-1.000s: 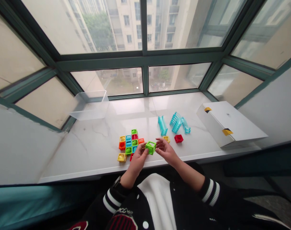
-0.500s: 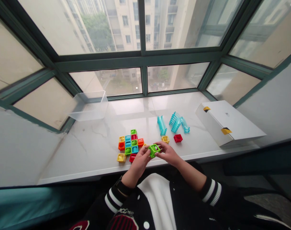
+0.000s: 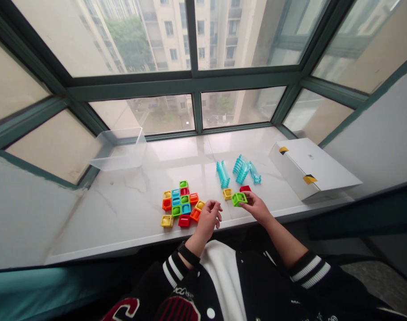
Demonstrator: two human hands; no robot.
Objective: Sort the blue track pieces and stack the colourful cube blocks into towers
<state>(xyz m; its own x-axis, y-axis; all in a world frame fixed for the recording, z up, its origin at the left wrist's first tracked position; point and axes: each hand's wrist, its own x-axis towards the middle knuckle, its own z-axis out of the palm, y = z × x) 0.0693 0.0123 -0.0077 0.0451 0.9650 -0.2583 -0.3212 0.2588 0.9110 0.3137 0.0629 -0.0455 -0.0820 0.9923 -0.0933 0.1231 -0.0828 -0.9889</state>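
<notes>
My right hand [image 3: 256, 207] pinches a green cube block [image 3: 238, 199] with hollow sides, held a little above the sill. Just behind it are a yellow block [image 3: 227, 194] and a red block [image 3: 245, 188], the latter partly covered by the hand. My left hand [image 3: 210, 215] is empty, its fingers loosely bent and apart. Beside that hand lie an orange block [image 3: 195, 215] and a yellow block [image 3: 200, 205]. Further left, several coloured blocks sit together in a cluster [image 3: 184, 199], with a red block [image 3: 184, 220] and a yellow block [image 3: 167, 221] in front.
Clear blue track pieces [image 3: 222, 174] lie behind the loose blocks. A transparent plastic bin [image 3: 119, 160] stands at the back left of the white sill [image 3: 123, 227]. On the right is a white box [image 3: 319, 167] with yellow-black tabs. Window frames enclose the back and sides.
My left hand has let go of the green block. My right hand has carried it rightward, towards the yellow and red blocks. The camera view has shifted slightly.
</notes>
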